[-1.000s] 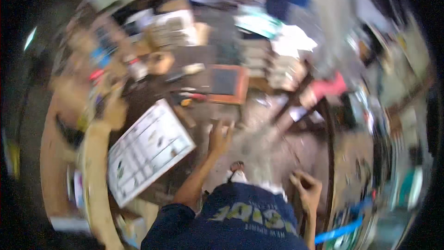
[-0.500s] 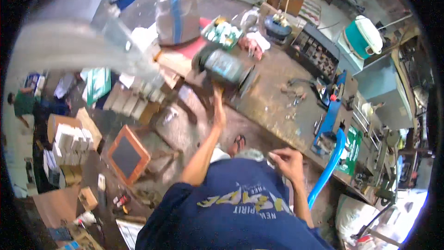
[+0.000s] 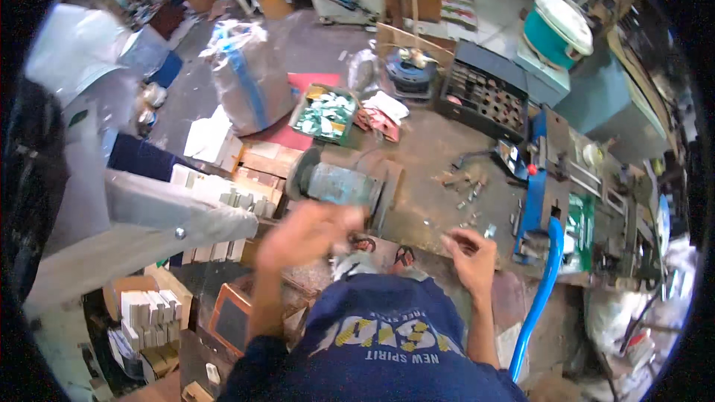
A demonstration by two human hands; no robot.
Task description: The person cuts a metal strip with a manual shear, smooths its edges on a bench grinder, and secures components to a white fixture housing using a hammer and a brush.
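Note:
A bench grinder (image 3: 341, 184), grey-blue with a wheel at each end, stands at the bench's near left edge. Just in front of it is my left hand (image 3: 316, 232), smeared by motion, so its fingers do not show clearly. Over the front edge of the bench, my right hand (image 3: 472, 259) is closed with thumb and fingertips together. Whatever they may pinch is too small to make out. To its right, a blue curved lever handle (image 3: 542, 294) slopes down from a blue-framed bench tool (image 3: 530, 197).
On the bench (image 3: 428, 197) lie loose metal bits (image 3: 468, 190) and a black rack with holes (image 3: 488, 89). Behind the grinder sit a box of small green-and-white packets (image 3: 325, 113) and a large sack (image 3: 249, 85). A grey metal beam (image 3: 167, 216) juts in from the left.
My left hand has come back from beyond the grinder's near side toward my body. The whole view has turned, and the grey beam now shows lower at left. My right hand stays closed.

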